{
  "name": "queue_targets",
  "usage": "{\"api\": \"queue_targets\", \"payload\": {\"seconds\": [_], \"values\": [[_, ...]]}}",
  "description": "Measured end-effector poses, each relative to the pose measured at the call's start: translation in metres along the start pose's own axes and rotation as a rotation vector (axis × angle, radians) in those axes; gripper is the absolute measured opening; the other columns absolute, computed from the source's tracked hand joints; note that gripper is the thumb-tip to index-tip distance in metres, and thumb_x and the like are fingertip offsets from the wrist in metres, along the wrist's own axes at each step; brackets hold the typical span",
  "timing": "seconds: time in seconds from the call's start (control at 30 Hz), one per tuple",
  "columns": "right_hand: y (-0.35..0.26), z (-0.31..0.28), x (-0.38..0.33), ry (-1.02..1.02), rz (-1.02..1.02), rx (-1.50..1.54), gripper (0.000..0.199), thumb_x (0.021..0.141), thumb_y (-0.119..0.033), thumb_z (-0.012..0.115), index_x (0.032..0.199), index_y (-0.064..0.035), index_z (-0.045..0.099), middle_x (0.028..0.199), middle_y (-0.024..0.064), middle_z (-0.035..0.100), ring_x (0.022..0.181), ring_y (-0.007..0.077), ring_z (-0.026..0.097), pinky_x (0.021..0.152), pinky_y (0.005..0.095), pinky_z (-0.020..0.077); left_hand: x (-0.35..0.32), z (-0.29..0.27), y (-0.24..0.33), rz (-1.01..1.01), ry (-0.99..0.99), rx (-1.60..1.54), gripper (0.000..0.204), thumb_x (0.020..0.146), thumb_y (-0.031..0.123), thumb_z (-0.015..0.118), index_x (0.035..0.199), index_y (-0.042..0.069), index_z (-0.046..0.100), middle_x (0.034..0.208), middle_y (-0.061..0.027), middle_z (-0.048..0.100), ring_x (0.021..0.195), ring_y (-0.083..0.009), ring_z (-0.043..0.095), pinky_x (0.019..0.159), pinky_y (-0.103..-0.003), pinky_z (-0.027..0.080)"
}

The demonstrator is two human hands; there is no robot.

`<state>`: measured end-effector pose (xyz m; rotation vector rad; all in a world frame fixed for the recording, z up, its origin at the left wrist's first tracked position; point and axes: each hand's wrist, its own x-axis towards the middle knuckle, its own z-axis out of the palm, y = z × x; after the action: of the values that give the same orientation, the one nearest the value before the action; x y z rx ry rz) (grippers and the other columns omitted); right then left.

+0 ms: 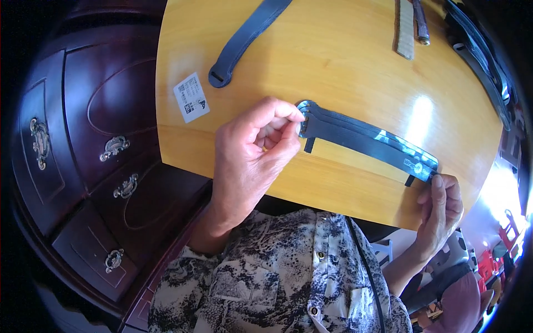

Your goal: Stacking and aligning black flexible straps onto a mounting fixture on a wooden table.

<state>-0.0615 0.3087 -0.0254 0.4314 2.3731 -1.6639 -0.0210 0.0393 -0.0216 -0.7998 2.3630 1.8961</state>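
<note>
A: Entry. On the yellow wooden table [344, 77] I see a stack of dark blue straps [363, 141] lying flat near the front edge, ends lined up; I judge the aligning mostly done, the far ends unconfirmed.

B: Grip?

A: My left hand [252, 150] has thumb and forefinger pressed together on the stack's rounded left end. My right hand [441, 208] pinches the right end at the table edge. One separate strap [247, 36] lies apart, untouched.
</note>
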Motion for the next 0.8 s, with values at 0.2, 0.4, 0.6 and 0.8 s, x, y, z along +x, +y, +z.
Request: {"api": "queue_targets", "payload": {"seconds": [0.2, 0.4, 0.6, 0.8], "values": [[-0.006, 0.002, 0.002, -0.017, 0.049, 0.035, 0.017, 0.091, -0.021, 0.062, 0.082, -0.0068, 0.060, 0.057, -0.0034, 0.053, 0.046, -0.0005, 0.035, 0.043, 0.0158, 0.0207, -0.004, 0.000, -0.002, 0.034, 0.015, 0.028, 0.013, 0.080, -0.011, 0.061, 0.089, -0.002, 0.060, 0.071, 0.0016, 0.058, 0.061, -0.0005, 0.050, 0.055, -0.017, 0.042], [-0.011, 0.002, 0.002, -0.036, 0.064, 0.040, 0.017, 0.091, -0.020, 0.062, 0.081, -0.0062, 0.060, 0.057, -0.0030, 0.054, 0.046, -0.0002, 0.036, 0.043, 0.0163, 0.0229, -0.005, 0.002, -0.004, 0.064, 0.034, 0.074, 0.014, 0.078, -0.012, 0.061, 0.090, -0.002, 0.061, 0.073, 0.0007, 0.059, 0.063, -0.0010, 0.051, 0.057, -0.017, 0.043], [-0.010, 0.000, 0.002, -0.036, 0.096, 0.060, 0.015, 0.091, -0.016, 0.062, 0.081, -0.0051, 0.060, 0.059, -0.0023, 0.056, 0.047, 0.0012, 0.040, 0.044, 0.0162, 0.0272, -0.007, 0.004, -0.002, 0.005, 0.042, 0.087, 0.018, 0.079, -0.011, 0.062, 0.094, -0.001, 0.063, 0.075, 0.0026, 0.058, 0.066, -0.0006, 0.051, 0.060, -0.016, 0.043], [-0.006, 0.002, 0.004, -0.052, 0.090, 0.149, 0.011, 0.089, -0.010, 0.064, 0.083, -0.0022, 0.060, 0.063, -0.0033, 0.058, 0.052, -0.0005, 0.044, 0.047, 0.0149, 0.0300, -0.008, 0.006, 0.004, -0.020, 0.088, 0.116, 0.014, 0.083, -0.009, 0.061, 0.094, -0.002, 0.065, 0.072, 0.0037, 0.056, 0.060, -0.0010, 0.048, 0.055, -0.016, 0.040]]}}
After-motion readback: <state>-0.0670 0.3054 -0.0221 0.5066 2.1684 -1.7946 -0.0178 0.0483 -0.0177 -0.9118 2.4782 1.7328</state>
